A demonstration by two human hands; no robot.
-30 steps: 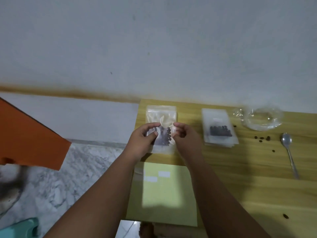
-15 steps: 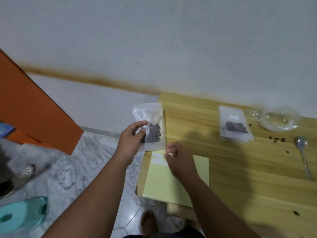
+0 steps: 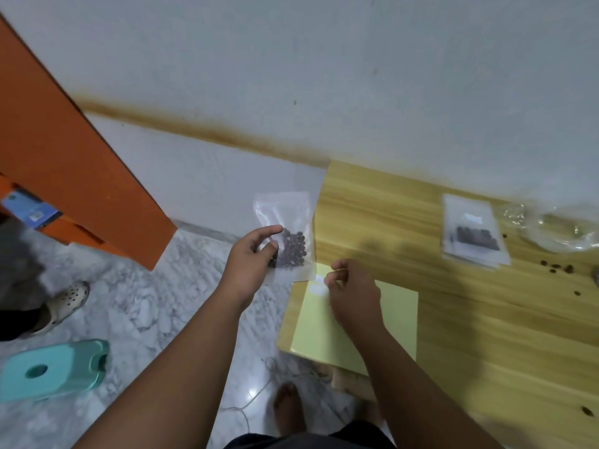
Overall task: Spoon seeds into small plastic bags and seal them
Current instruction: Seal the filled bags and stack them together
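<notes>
The left hand (image 3: 251,254) has the seed bag (image 3: 285,234) up in the air. It hangs just beyond the far-left corner of the yellow sheet (image 3: 382,322), out past the table (image 3: 389,215) edge. Thumb and fingertips are clamped on the bag's lower left side. Dark seeds (image 3: 293,251) sit bunched in its bottom half, and the top half is clear. Whether the strip along the top is pressed closed, the blur does not let one say.

The right hand (image 3: 353,293) is over that same corner of the sheet, fingers curled in with tips close together, right by the small white labels (image 3: 316,285). Whether they nip one cannot be told.

Well beyond the sheet, to the far right, lies a stack of filled bags (image 3: 473,234), so several look done. Further right again are crumpled clear plastic (image 3: 564,228) and a scatter of loose seeds (image 3: 557,268) on the wood.

Judging by this, the filling of this bag is finished. A label seems to be the step in hand, and then the bag goes onto the stack. With only strays left on the wood, the job looks near its end.
</notes>
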